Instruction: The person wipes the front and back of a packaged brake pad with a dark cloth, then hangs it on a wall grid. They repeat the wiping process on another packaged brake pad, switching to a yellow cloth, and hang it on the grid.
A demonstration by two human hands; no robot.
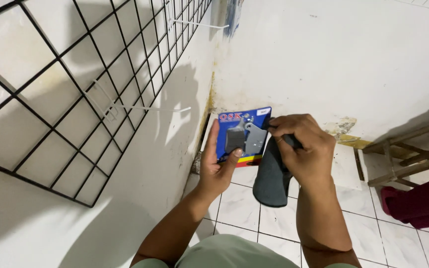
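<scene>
My left hand holds a blue blister card with grey metal parts under clear plastic; my thumb presses its front. My right hand grips a dark grey flat cloth-like pad that hangs down from it, and its fingertips touch the card's right upper edge. Both hands are in front of a white wall corner, above a white tiled floor.
A black wire grid panel hangs on the left wall with white hooks sticking out, one higher up. A wooden frame leans at the right, beside a dark red cloth.
</scene>
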